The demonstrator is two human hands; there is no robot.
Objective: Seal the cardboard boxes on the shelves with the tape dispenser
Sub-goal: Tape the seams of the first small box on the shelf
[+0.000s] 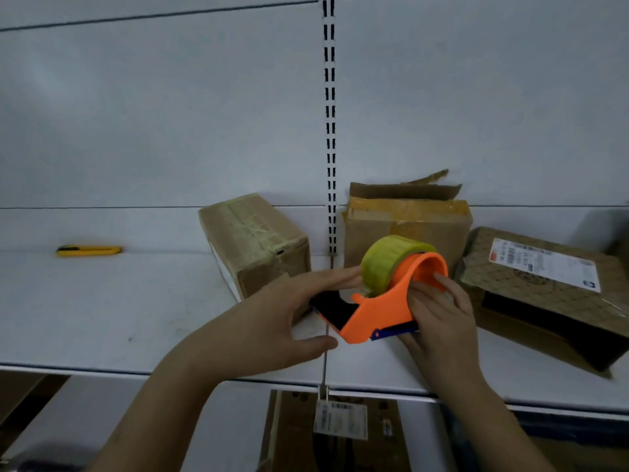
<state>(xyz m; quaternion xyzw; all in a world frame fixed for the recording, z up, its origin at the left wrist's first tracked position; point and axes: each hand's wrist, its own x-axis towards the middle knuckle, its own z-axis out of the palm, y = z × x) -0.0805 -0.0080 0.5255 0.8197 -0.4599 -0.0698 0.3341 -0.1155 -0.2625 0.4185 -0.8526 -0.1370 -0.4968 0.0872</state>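
Nearest, below the shelf edge (pixel 102 367), a price tag (pixel 340 420) hangs from the shelf's front lip, with cardboard dimly seen on the level beneath it.

Above the shelf's near part, both hands meet at the dispenser (pixel 377 315), an orange plastic body with a blue strip along its lower edge and a yellow-green tape roll (pixel 384 260) mounted at its far end. The right hand (pixel 439 321) grasps the dispenser from the right, fingers curled over the orange arch by the roll and the palm against the handle side. The left hand (pixel 272 321) comes in from the left with fingers nearly straight; its fingertips reach the roll's left face, its thumb lies stretched below near the dispenser's front corner, and it is not clenched on anything. A dark flap shows at the dispenser's left end between thumb and fingers.

Farther back, three boxes stand on the shelf. The left box (pixel 255 243) sits just behind the left hand, its top already covered in tape. The middle box (pixel 405 226) stands right behind the roll, with orange-brown tape across its top and a torn flap sticking up at the back. The right box (pixel 544 287) lies tilted, a white label on top, its near side gaping dark.

Far left, well apart from the boxes, a yellow knife (pixel 89 250) lies on the shelf. Behind everything rises the white back panel with a slotted upright (pixel 329 131) in the middle.
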